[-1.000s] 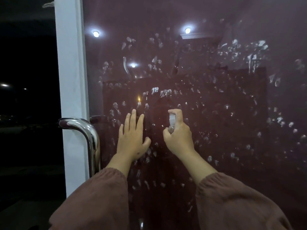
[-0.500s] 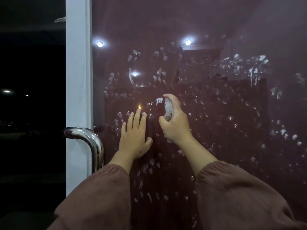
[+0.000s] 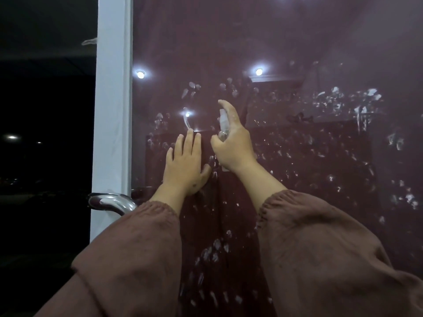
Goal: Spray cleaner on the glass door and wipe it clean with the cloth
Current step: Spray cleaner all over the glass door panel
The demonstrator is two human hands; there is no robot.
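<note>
Setting: entrance of a building at night, seen from just in front of a glass door (image 3: 297, 53). Evidence: white door frame (image 3: 113, 110) running top to bottom at the pane's left edge; curved chrome pull handle (image 3: 109, 202) fixed at its foot. Left of the frame, darkness with a few small distant lights (image 3: 12, 137). Round lamps (image 3: 258, 71) show in the pane, reflected or behind it, cannot tell which, with a pale ledge beside one. Probably a home or small shop; too dim to decide.
</note>
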